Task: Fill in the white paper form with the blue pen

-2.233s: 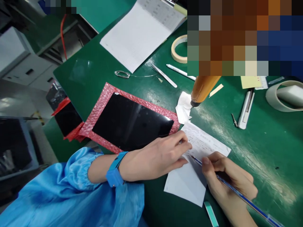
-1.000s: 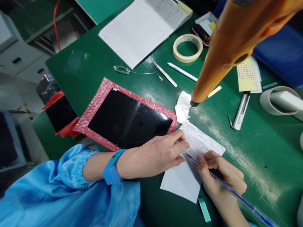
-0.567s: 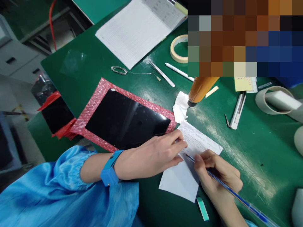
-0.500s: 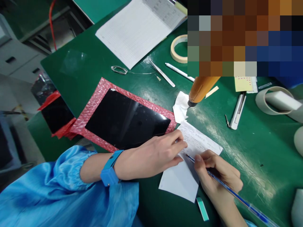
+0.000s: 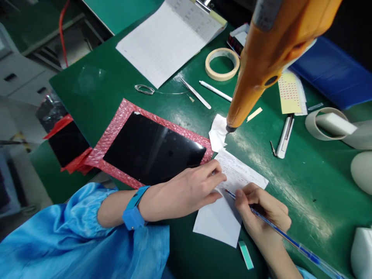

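A white paper slip (image 5: 229, 201) with handwriting lies on the green table (image 5: 290, 182). My left hand (image 5: 186, 192), a blue strap on its wrist, presses the slip's left part with fingertips drawn together. A blue pen (image 5: 276, 228) is gripped in my right hand (image 5: 261, 215), and its tip rests on the slip beside my left fingers. Just left of both hands a black glass panel (image 5: 151, 149) lies on a pink bubble-wrap sheet (image 5: 116, 124).
An orange tool (image 5: 261, 54) hangs over the table, its tip at a crumpled white wipe (image 5: 217, 131). Farther back lie a ruled log sheet (image 5: 168, 38), a tape roll (image 5: 222, 64), tweezers (image 5: 195, 93), a white pen (image 5: 215, 90) and a knife (image 5: 284, 131). Tape rolls (image 5: 325, 124) sit at right.
The view has drifted so everything sits slightly further left. Both hands stay on the slip, and the pen tip has shifted only a little along it.
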